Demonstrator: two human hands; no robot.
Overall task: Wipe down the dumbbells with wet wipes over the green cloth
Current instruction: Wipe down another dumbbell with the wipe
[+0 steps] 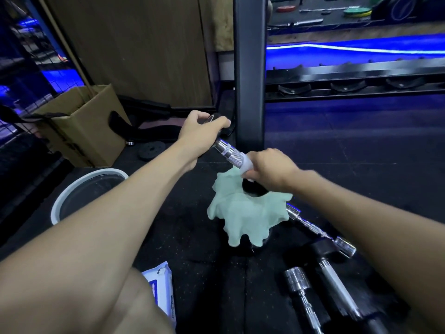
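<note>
A gym: dumbbell rack, weight plates (far back), rubber floor.

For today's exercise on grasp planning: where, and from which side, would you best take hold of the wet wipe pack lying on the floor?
Grip the wet wipe pack across its narrow width at the far end, coming from above. It lies flat on the floor mat, so only the top and side edges are open to the fingers, and its near end is hidden behind the left arm.
</note>
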